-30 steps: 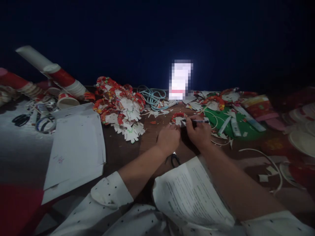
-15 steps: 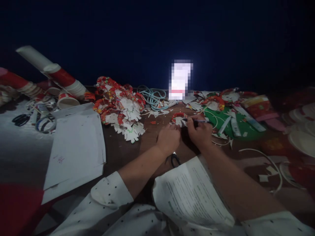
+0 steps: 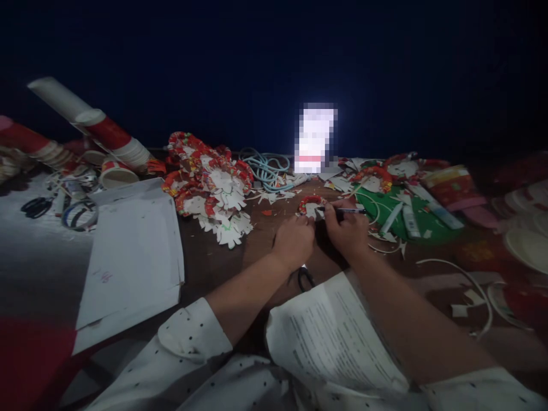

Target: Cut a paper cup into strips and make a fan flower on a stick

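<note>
My right hand [image 3: 349,228] is closed around a dark pen [image 3: 351,210], whose tip points left over a small white paper cutout with a red patterned rim [image 3: 311,201]. My left hand [image 3: 294,241] has its fingers curled down on the near edge of that cutout, pinning it to the table; the fingertips are mostly hidden. Below the hands lie scissors [image 3: 305,279], partly covered by a printed sheet [image 3: 329,334]. To the left is a heap of similar red-and-white cutouts [image 3: 225,188].
A flat white board [image 3: 132,257], black scissors [image 3: 36,208] and stacked paper cups [image 3: 107,137] are on the left. Behind are a coiled pale-blue cable [image 3: 269,171] and a lit phone [image 3: 315,137]. Tubes lie on a green sheet [image 3: 434,228] at right, among scraps and cups.
The pen and right hand have shifted very slightly over the cutout. The left hand stays in place, and the rest looks the same.
</note>
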`<move>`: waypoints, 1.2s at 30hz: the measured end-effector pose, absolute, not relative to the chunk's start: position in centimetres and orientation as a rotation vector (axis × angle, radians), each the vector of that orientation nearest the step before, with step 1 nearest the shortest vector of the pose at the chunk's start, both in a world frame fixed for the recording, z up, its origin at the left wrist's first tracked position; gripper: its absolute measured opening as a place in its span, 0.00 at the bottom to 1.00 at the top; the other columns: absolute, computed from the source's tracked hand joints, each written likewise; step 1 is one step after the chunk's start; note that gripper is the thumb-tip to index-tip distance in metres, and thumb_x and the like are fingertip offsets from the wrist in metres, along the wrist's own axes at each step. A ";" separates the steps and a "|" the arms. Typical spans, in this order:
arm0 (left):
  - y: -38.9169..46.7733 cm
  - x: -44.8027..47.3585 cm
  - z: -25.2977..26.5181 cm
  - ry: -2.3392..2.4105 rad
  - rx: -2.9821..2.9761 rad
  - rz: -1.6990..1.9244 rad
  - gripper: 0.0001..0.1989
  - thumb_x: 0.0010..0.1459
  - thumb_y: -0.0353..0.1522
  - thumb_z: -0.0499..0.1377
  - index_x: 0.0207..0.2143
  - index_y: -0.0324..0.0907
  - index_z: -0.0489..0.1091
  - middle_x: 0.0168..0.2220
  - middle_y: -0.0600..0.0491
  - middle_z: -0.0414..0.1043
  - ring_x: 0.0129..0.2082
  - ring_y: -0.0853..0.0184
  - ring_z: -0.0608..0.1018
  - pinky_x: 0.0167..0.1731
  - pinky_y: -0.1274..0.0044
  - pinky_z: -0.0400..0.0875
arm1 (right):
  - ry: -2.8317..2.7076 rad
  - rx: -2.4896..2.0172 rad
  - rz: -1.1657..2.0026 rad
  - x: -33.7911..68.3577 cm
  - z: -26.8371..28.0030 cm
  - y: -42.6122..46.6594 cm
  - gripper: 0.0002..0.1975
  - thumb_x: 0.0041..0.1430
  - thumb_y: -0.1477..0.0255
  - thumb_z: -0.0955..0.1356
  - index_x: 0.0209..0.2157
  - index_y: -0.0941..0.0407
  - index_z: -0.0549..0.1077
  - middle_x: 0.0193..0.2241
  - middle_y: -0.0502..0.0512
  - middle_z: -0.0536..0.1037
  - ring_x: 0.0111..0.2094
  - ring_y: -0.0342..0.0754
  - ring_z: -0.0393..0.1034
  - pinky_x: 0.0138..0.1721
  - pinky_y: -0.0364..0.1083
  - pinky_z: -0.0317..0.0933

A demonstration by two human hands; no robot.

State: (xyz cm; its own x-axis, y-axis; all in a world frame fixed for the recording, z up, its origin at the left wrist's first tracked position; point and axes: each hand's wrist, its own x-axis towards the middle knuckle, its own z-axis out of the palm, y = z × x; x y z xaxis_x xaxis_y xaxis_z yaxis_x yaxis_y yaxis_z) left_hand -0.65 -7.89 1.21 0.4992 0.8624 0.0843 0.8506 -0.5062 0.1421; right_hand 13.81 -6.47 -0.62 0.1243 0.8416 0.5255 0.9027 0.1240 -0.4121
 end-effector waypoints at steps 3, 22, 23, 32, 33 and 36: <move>-7.9 -0.6 1.2 1.515 2.652 0.219 0.15 0.64 0.29 0.47 0.47 0.37 0.69 0.41 0.45 0.73 0.44 0.61 0.73 0.41 0.72 0.67 | -1.713 -1.714 -0.099 13.8 -0.6 -6.4 0.18 0.62 0.61 0.60 0.32 0.57 0.75 0.27 0.56 0.79 0.29 0.49 0.73 0.31 0.45 0.59; -7.9 -0.7 1.2 1.499 2.666 0.260 0.14 0.64 0.29 0.47 0.47 0.36 0.69 0.40 0.45 0.73 0.44 0.61 0.74 0.41 0.72 0.67 | -1.726 -1.738 -0.106 13.8 -0.5 -6.5 0.17 0.62 0.62 0.60 0.32 0.56 0.75 0.28 0.57 0.79 0.30 0.50 0.72 0.32 0.45 0.59; -7.9 -0.7 1.2 1.496 2.667 0.253 0.14 0.64 0.29 0.47 0.47 0.36 0.69 0.40 0.45 0.73 0.44 0.61 0.74 0.41 0.72 0.67 | -1.727 -1.741 -0.113 13.8 -0.6 -6.5 0.17 0.62 0.62 0.60 0.32 0.56 0.75 0.28 0.57 0.79 0.29 0.50 0.72 0.31 0.45 0.59; -8.0 -0.7 1.2 1.495 2.671 0.222 0.16 0.65 0.29 0.45 0.47 0.37 0.69 0.40 0.45 0.73 0.43 0.61 0.74 0.39 0.71 0.67 | -1.722 -1.787 -0.102 13.7 -0.5 -6.5 0.18 0.62 0.61 0.60 0.32 0.56 0.75 0.26 0.56 0.78 0.28 0.50 0.72 0.31 0.46 0.59; -8.0 -0.7 1.2 1.496 2.671 0.227 0.16 0.65 0.29 0.45 0.47 0.36 0.69 0.40 0.45 0.73 0.43 0.61 0.74 0.39 0.72 0.67 | -1.721 -1.789 -0.104 13.7 -0.5 -6.5 0.18 0.62 0.61 0.60 0.32 0.56 0.75 0.26 0.56 0.79 0.28 0.50 0.72 0.31 0.46 0.59; -8.0 -0.7 1.1 1.507 2.672 0.241 0.16 0.66 0.30 0.44 0.46 0.37 0.69 0.40 0.45 0.73 0.43 0.61 0.74 0.39 0.72 0.67 | -1.725 -1.782 -0.114 13.7 -0.5 -6.5 0.18 0.62 0.61 0.60 0.32 0.56 0.75 0.26 0.57 0.79 0.28 0.50 0.72 0.31 0.46 0.59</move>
